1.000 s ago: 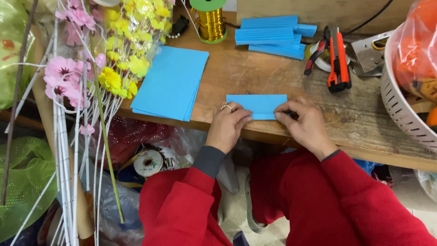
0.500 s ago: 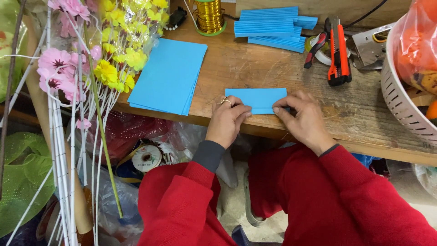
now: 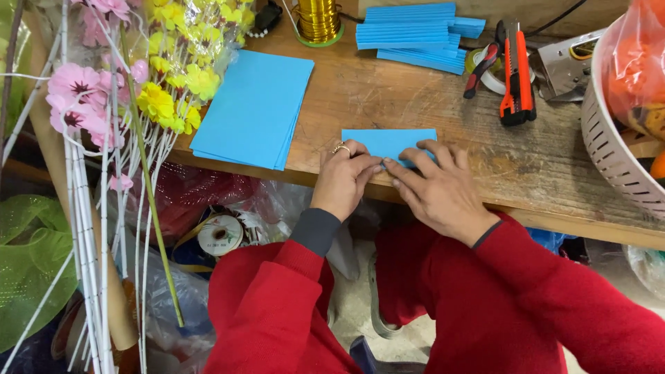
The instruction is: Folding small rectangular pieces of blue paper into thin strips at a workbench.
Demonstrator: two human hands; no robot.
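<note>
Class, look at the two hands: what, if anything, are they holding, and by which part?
Both the left hand and right hand press a folded blue paper sheet flat on the wooden table, fingertips along its near edge; not lifted.

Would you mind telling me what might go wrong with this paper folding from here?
The folded blue paper lies near the table's front edge, so it might slide off. Both the left hand and right hand cover its lower part, so the crease could go crooked unseen.
</note>
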